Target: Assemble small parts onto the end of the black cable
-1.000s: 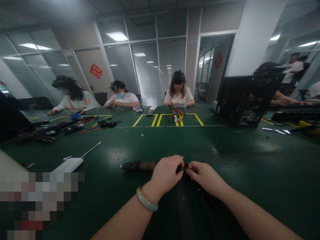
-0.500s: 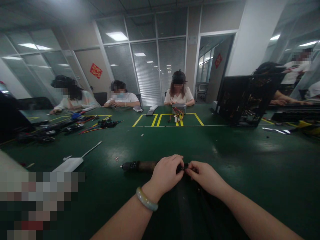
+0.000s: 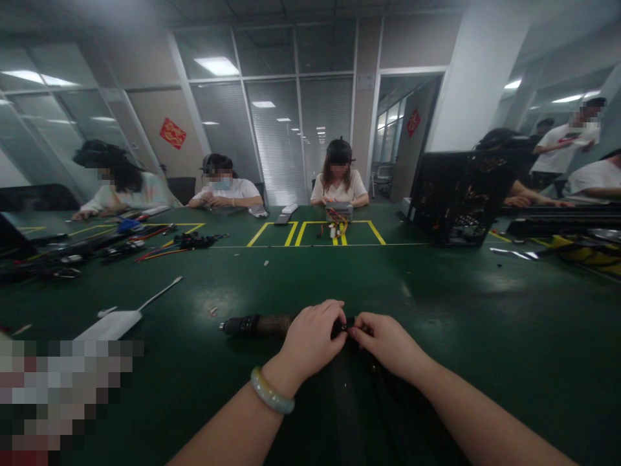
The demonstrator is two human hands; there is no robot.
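An inline electric screwdriver (image 3: 272,325) with a black nose and a brown body lies on the green table, its bit end to the left. My left hand (image 3: 315,330) is closed over its rear part from above, covering the grip. At the tail end, my right hand (image 3: 381,333) pinches a small dark piece that looks like the end of a black cable (image 3: 373,367). Thumb and fingertips of both hands almost meet there. The exact joint between the two is dark and partly covered by my fingers.
A white device with a thin stem (image 3: 114,323) lies at the left. Bundles of dark cables (image 3: 194,241) sit farther back. Across the table, a person handles a grey wired box (image 3: 339,210). A black computer case (image 3: 456,197) stands at the back right.
The camera view has turned slightly right, so the scene sits farther left. Both hands keep the same grip at the screwdriver's tail, with hardly any finger movement.
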